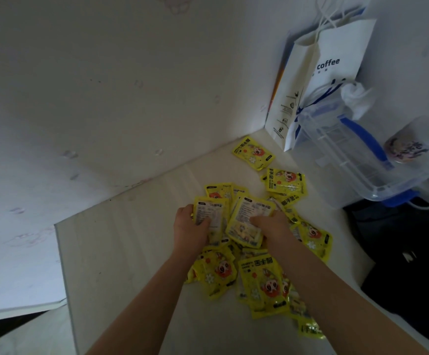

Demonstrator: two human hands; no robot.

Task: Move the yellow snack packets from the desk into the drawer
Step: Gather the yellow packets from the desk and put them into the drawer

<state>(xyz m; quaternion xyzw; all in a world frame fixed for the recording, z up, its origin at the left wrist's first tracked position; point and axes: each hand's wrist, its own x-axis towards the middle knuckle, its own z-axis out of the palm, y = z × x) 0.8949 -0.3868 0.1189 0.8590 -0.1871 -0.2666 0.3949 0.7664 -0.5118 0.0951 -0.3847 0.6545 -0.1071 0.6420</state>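
Note:
Several yellow snack packets (262, 283) lie in a loose pile on the pale desk (131, 252). My left hand (189, 229) grips a small stack of packets (212, 213) at the pile's far left. Beside it my right hand (274, 225) grips another packet (249, 219), printed back facing up. Two packets lie apart from the pile, one (253, 152) near the wall corner and one (286, 181) a little closer. No drawer shows in this view.
A white paper coffee bag (336, 60) leans in the back right corner. In front of it stands a clear plastic box with blue handles (356, 160) and a printed cup (408, 147). A black object (408, 252) fills the right side. The desk's left edge (64, 265) drops off.

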